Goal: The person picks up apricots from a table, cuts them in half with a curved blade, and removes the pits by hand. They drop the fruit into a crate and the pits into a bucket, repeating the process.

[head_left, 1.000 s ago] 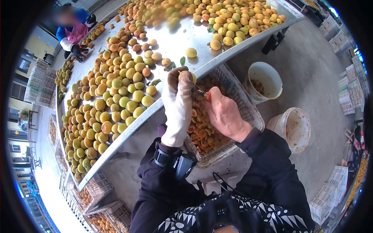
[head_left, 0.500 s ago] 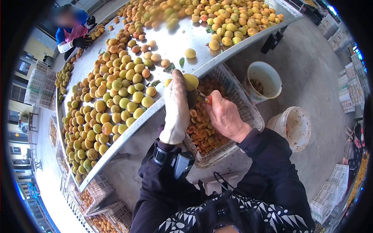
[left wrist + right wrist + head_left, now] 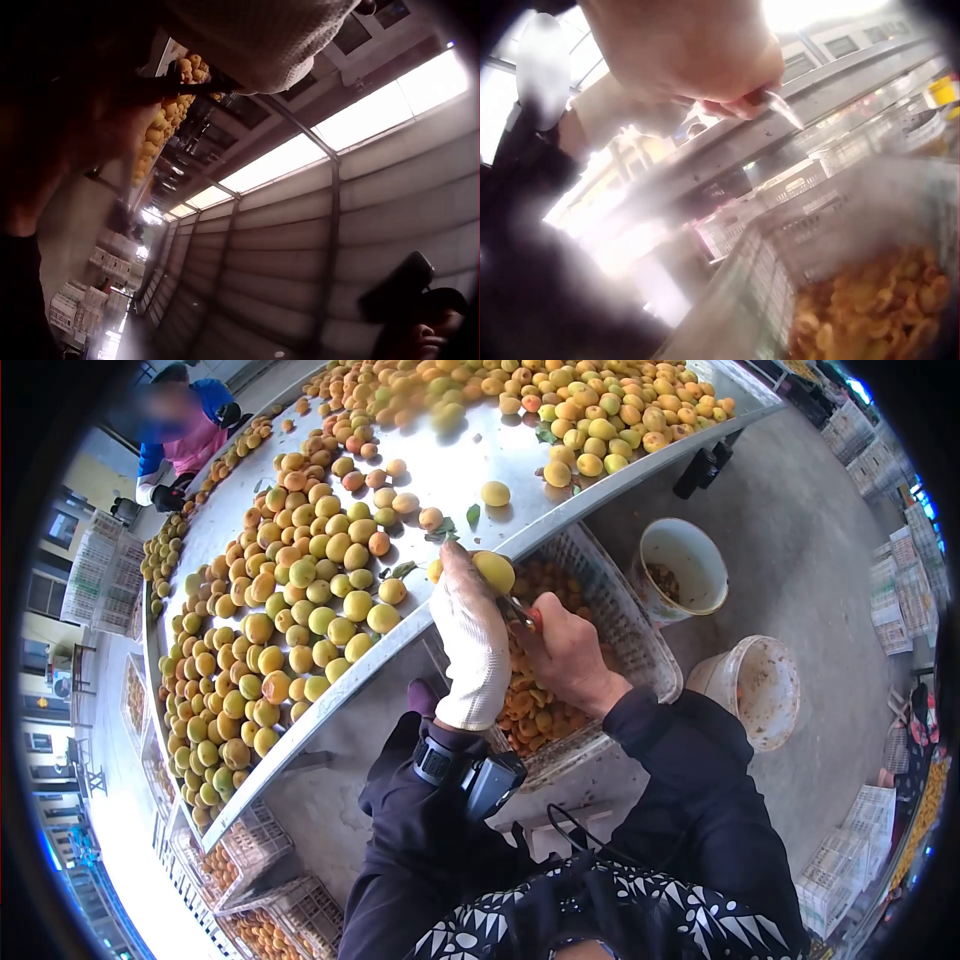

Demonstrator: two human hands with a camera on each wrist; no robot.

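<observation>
In the head view the gloved left hand [image 3: 470, 635] holds a yellow-green fruit [image 3: 493, 572] at its fingertips, above the table's near edge. Part of a second yellow fruit [image 3: 435, 571] shows at the other side of those fingers. The bare right hand [image 3: 570, 655] grips a small knife by its red handle [image 3: 536, 620], with the blade [image 3: 517, 606] pointing at the held fruit. Beneath both hands is a crate [image 3: 655, 660] of cut orange fruit [image 3: 530, 710]. The right wrist view shows the right hand [image 3: 697, 56] above the crate [image 3: 742, 300], a blurred blade [image 3: 784, 111] beyond its fingers.
A metal table [image 3: 430, 470] bears many whole fruits [image 3: 320, 622]. Right of the crate stand two white buckets, one [image 3: 682, 570] nearer the table, the other [image 3: 745, 690] tilted. Another person [image 3: 190, 435] works at the table's far left. More crates [image 3: 235, 850] lie below the table.
Since a second ago, the held fruit has come into fuller view beside the left fingers. The left wrist has shifted right and the right hand slightly down. The other person's hands have moved.
</observation>
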